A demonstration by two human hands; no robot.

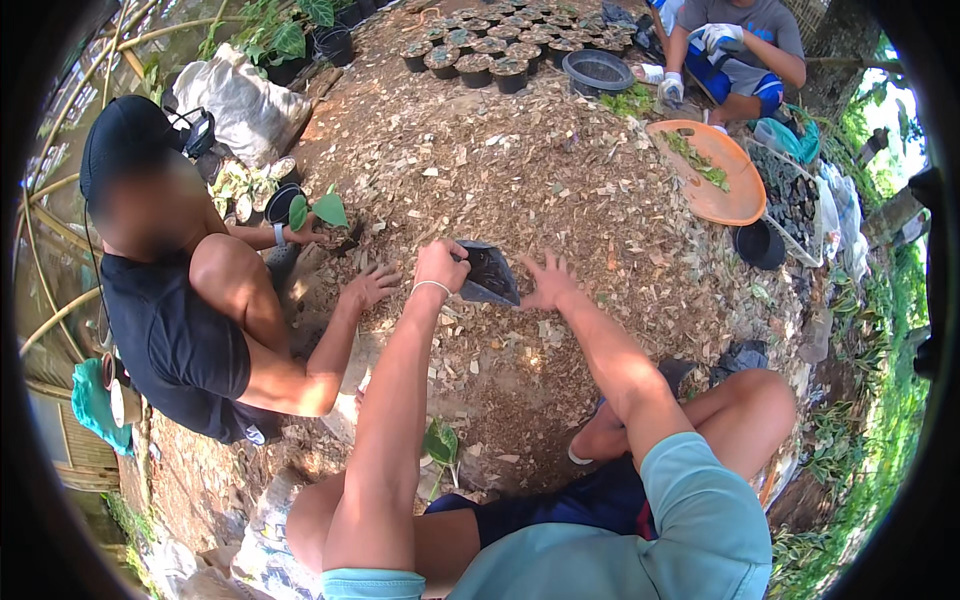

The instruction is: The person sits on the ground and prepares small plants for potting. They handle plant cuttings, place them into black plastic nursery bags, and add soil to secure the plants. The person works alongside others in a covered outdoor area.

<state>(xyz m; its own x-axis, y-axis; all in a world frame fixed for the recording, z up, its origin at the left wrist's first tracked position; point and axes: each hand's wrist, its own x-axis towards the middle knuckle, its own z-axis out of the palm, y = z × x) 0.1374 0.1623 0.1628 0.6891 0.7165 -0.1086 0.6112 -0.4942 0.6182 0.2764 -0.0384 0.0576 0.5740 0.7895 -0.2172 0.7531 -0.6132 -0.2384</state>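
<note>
My left hand [439, 268] grips the left rim of a black plastic grow bag [487, 274], whose mouth faces up and shows a dark inside. Just right of the bag, my right hand [550, 283] reaches down with its fingers spread over the ground of wood chips and soil; whether a fingertip touches the bag's edge I cannot tell. A cutting with a green leaf [441, 442] lies on the ground near my legs, below the bag in view.
At left a person in black [172, 337] squats, one hand by a potted plant [330, 210]. Rows of small pots [475, 69] stand at the top beside a round black basin [598, 71]. An orange tray [712, 176] and a crate [787, 195] lie right, near a gloved person [739, 45].
</note>
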